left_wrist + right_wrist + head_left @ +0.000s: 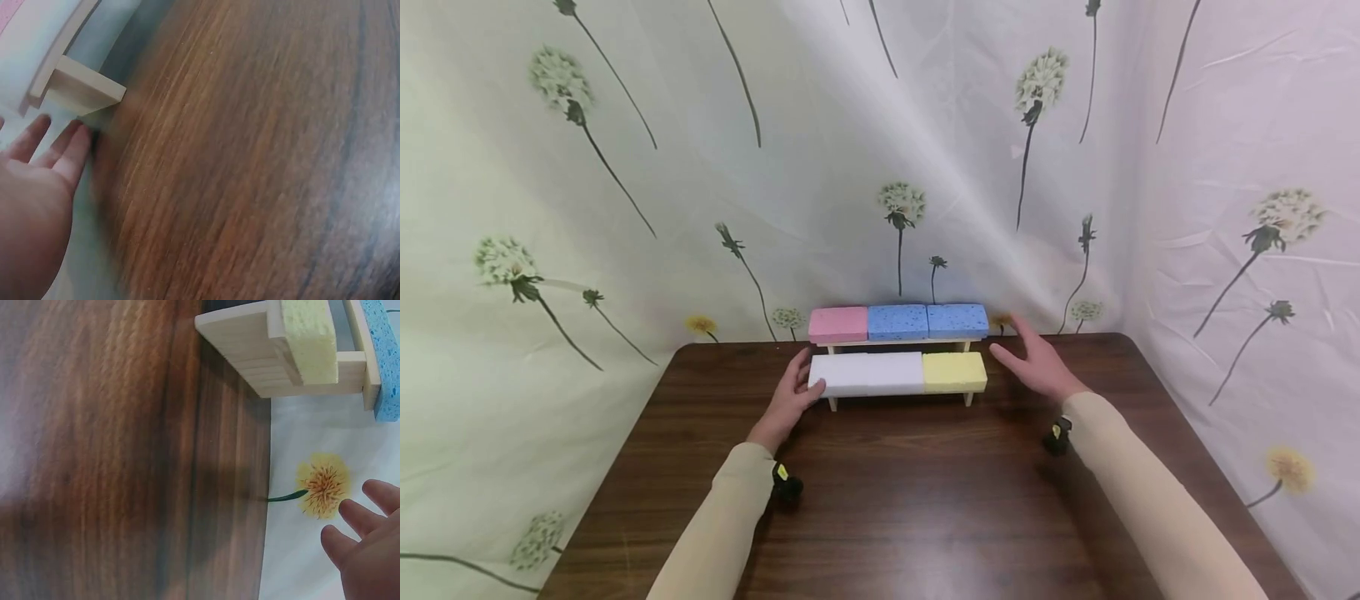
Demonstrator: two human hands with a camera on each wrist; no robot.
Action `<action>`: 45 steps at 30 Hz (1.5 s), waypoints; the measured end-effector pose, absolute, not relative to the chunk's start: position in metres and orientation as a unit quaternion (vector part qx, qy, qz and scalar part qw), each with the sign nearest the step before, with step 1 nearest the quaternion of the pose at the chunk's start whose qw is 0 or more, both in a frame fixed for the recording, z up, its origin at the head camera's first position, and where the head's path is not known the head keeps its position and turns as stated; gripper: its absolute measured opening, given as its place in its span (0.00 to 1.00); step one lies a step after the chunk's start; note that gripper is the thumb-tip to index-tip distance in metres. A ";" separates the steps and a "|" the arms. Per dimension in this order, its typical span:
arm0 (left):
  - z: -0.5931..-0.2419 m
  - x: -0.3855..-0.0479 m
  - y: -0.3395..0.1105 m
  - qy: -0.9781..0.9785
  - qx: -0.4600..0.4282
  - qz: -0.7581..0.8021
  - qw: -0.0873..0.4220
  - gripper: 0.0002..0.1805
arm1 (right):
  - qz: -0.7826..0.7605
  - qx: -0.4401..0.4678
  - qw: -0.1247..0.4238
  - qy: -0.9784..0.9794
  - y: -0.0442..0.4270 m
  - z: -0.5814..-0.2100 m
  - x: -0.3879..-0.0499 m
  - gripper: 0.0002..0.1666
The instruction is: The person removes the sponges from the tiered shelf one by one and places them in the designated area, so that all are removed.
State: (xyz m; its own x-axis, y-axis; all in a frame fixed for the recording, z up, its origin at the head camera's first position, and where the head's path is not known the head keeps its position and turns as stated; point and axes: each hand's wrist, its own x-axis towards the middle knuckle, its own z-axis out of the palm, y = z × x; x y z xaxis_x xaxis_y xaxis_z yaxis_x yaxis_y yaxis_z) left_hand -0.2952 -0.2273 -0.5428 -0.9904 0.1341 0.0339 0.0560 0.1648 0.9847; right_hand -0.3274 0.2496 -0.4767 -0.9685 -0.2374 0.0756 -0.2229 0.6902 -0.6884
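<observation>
A two-tier pale wooden rack (237, 344) stands at the table's back. On its upper tier lie a pink sponge (838, 324) and two blue sponges (897, 322), side by side. The lower tier carries white blocks (868, 374), smooth and set end to end, then a yellow sponge (954, 372). My left hand (786, 400) is at the rack's left end, its thumb over the white block's corner and its fingers loosely extended; whether they touch is unclear. Off the right end, my right hand (1043, 367) hovers with spread fingers, holding nothing.
The dark wood-grain table (925, 500) reaches back to a white curtain (820, 167) printed with dandelions, which also hangs at both sides. Small black cameras (787, 486) sit on both wrists.
</observation>
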 end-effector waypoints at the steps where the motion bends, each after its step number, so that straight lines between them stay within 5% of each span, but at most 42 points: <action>1: -0.544 -0.296 -0.227 0.765 0.067 0.639 0.036 0.48 | -0.374 -0.126 0.010 0.919 0.248 -0.476 -0.328 0.57; 11: -0.552 -0.297 -0.228 0.767 0.071 0.635 0.060 0.58 | -0.379 -0.132 0.013 0.916 0.244 -0.471 -0.335 0.59; 45: -0.560 -0.300 -0.232 0.771 0.038 0.631 0.080 0.44 | -0.433 -0.164 0.042 0.885 0.215 -0.456 -0.353 0.57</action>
